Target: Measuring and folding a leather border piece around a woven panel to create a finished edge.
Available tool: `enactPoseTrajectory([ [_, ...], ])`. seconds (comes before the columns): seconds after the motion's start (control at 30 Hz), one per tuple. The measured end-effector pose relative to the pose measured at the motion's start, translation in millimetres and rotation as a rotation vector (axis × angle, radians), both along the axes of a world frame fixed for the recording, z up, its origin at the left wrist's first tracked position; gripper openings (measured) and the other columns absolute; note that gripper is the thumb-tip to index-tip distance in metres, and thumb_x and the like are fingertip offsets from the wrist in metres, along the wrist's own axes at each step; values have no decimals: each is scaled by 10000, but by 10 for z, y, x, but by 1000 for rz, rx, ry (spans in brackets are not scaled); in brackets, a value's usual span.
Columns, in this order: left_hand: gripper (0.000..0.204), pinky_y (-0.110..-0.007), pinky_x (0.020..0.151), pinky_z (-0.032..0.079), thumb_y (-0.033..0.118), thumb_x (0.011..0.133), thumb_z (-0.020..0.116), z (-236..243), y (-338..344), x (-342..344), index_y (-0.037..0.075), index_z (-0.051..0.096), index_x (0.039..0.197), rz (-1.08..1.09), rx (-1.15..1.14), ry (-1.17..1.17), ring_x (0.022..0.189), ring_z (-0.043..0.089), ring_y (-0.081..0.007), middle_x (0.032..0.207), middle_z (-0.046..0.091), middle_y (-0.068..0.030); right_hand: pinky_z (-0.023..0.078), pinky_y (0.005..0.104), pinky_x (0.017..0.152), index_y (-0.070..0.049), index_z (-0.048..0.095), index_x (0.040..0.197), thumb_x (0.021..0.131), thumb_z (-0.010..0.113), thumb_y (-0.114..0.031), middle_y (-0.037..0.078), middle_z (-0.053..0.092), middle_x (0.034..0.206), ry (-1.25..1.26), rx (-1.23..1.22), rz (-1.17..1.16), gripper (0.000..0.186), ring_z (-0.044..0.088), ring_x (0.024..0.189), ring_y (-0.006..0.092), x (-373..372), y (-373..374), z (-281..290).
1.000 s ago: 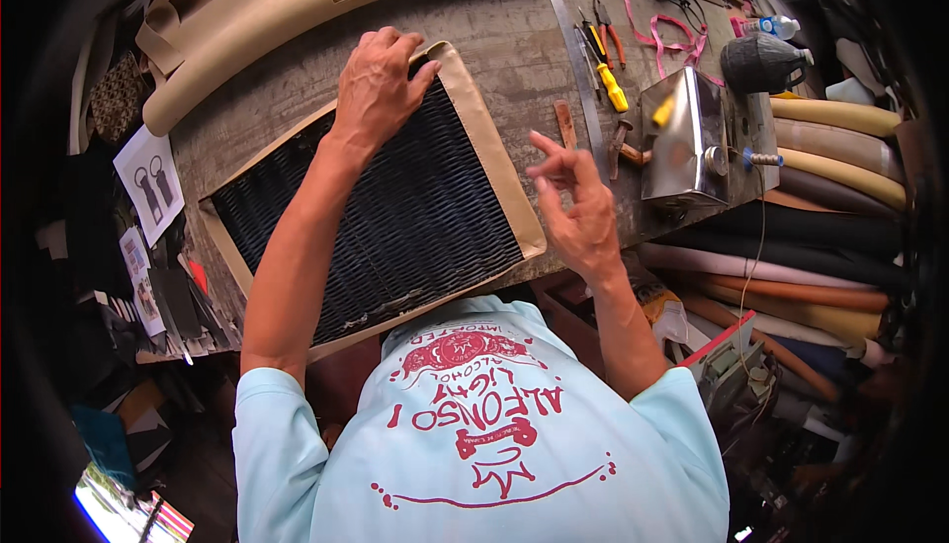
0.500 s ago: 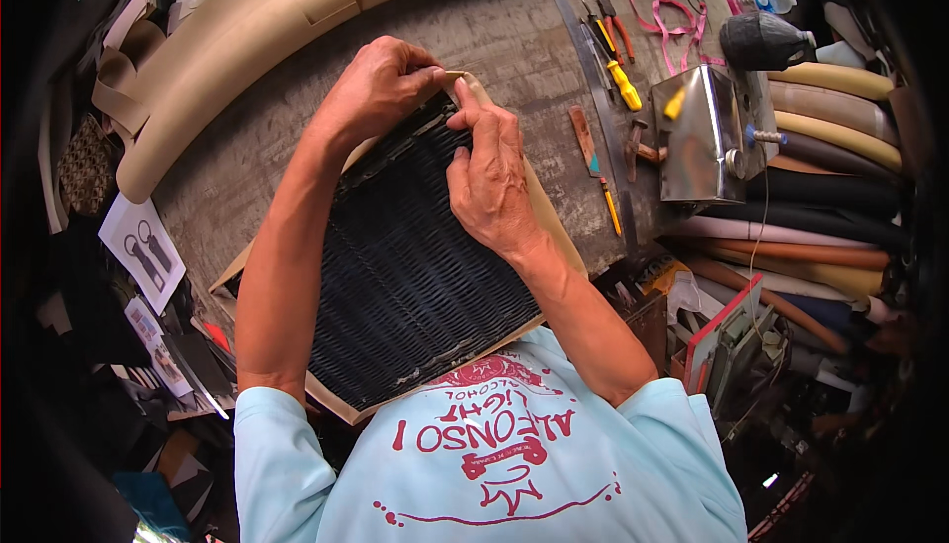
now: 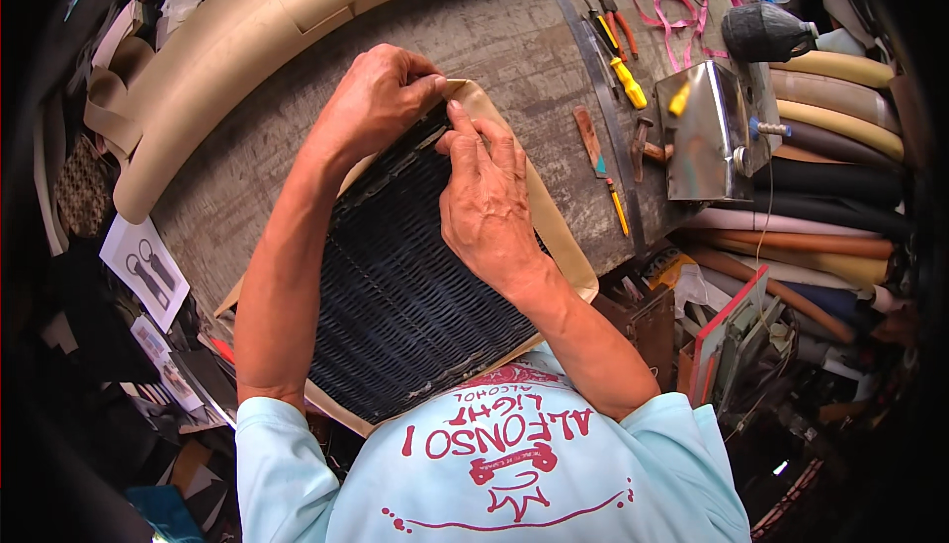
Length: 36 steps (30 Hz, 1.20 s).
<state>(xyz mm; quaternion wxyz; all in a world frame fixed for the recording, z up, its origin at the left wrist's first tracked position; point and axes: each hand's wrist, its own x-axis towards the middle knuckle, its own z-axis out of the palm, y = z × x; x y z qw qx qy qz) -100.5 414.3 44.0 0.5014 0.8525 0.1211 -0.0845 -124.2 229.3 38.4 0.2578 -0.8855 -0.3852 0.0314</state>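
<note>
Nearest the light blue shirt point(image 3: 415, 489) lies the dark woven panel point(image 3: 395, 256), bordered in tan edging point(image 3: 556, 222); it sits askew, its near side against the shirt and, as far as can be judged, past the counter's front edge. Both hands meet at its far corner. The right hand point(image 3: 484, 192) reaches across the weave, forefinger extended onto the edging and the other fingers bent; whether it grips anything is hidden. The left hand point(image 3: 381, 98) is narrow, thumb and curled fingers apparently pinching the edging at that same corner. The step in hand looks like settling the edging over the corner, which calls for the left to hold the material taut while the right fingertip presses it flat. Beyond the panel's right side there is a bare stretch of counter point(image 3: 465, 34), then a wooden-handled blade point(image 3: 589, 138) and a slim yellow tool point(image 3: 618, 209) beside a long metal strip point(image 3: 625, 148), with a hammer point(image 3: 641, 138) and a metal can point(image 3: 697, 133) past it; turning the panel that way would bring its corner toward them. Straight ahead, more bare surface gives room for the hands, up to the big tan roll point(image 3: 222, 113) and, farther right, the pliers point(image 3: 615, 19).
</note>
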Motion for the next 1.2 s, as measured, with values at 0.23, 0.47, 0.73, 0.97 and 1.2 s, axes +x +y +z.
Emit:
enactPoseTrajectory([
  [0.23,289,-368,624,492,217,895,648,54,-30,11,-54,715,968,11,16,18,628,611,-180,692,654,-168,420,463,985,84,486,1182,793,538,104,208,527,1265,122,232,-11,393,516,1119,348,63,-99,30],
  [0.47,288,-368,602,481,221,895,648,25,-32,-14,-52,720,949,34,27,-4,601,584,-165,642,626,-150,409,477,997,95,483,1217,832,543,49,266,477,1377,-1,87,18,392,517,1102,356,80,-19,-27],
  [0.73,285,-360,593,486,208,881,646,11,-22,17,-64,715,931,4,28,-31,584,593,-182,649,637,-162,418,398,952,78,511,1219,922,524,-152,349,430,1431,-385,-450,-24,376,509,1130,336,-49,282,-116],
  [0.97,268,-356,591,487,198,883,641,25,-37,18,-56,718,920,21,4,-17,594,609,-176,656,652,-147,441,405,979,52,532,1170,903,536,-155,342,471,1393,-438,-624,70,338,522,1180,359,-91,265,42],
  [1.2,278,-353,598,488,207,886,640,4,-33,-5,-55,718,939,21,27,-39,603,607,-170,662,653,-146,433,420,976,67,534,1151,882,555,-107,322,513,1337,-327,-173,55,321,545,1120,355,-45,25,-60],
])
